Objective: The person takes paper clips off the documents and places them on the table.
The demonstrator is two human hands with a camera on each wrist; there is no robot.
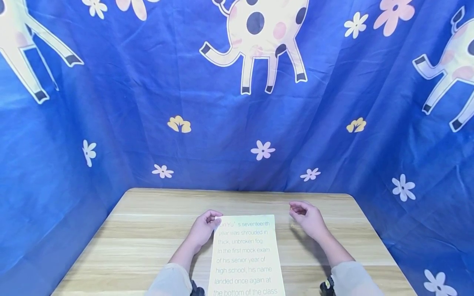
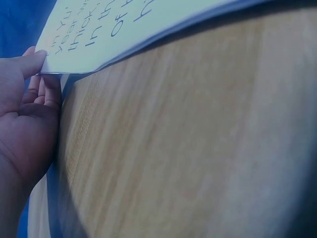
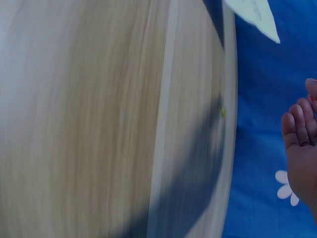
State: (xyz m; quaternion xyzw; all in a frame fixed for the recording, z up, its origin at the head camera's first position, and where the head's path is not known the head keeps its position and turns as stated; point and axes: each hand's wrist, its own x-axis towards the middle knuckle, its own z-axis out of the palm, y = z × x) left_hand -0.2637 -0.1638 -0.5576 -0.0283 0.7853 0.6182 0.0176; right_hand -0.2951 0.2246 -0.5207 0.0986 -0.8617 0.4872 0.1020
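- Pinching the top left corner of the printed paper (image 1: 246, 255) with the left hand (image 1: 203, 228); pressing the thumb on the face and tucking fingers beneath; seeming to raise that corner off the wood in the left wrist view.
- Pinching 1 small orange item (image 1: 291, 208) between thumb and fingertip of the right hand (image 1: 309, 218); hovering past the paper's top right corner, well apart from it; showing too little of the item to name.
- Resting the paper between the 2 forearms, running toward the near edge of the view; showing layered edges in the left wrist view, so probably counting more than 1 sheet.
- Likely weighing little, bending softly and creasing easily; perhaps sliding layer over layer; best gripping at the blank margin beside the corner, thumb flat, without squeezing hard.
- Probably weighing almost nothing in the orange item's case; risking a slip from the fingertips; best pinching by 1 end.
- Lying on the wood near the right hand, showing 1 tiny yellow piece (image 3: 223, 113), too small to identify.
- Spreading beneath everything, a wood-grain table (image 1: 148, 222); hanging around it, a blue curtain (image 1: 207, 156), displaying flowers and spotted animals.
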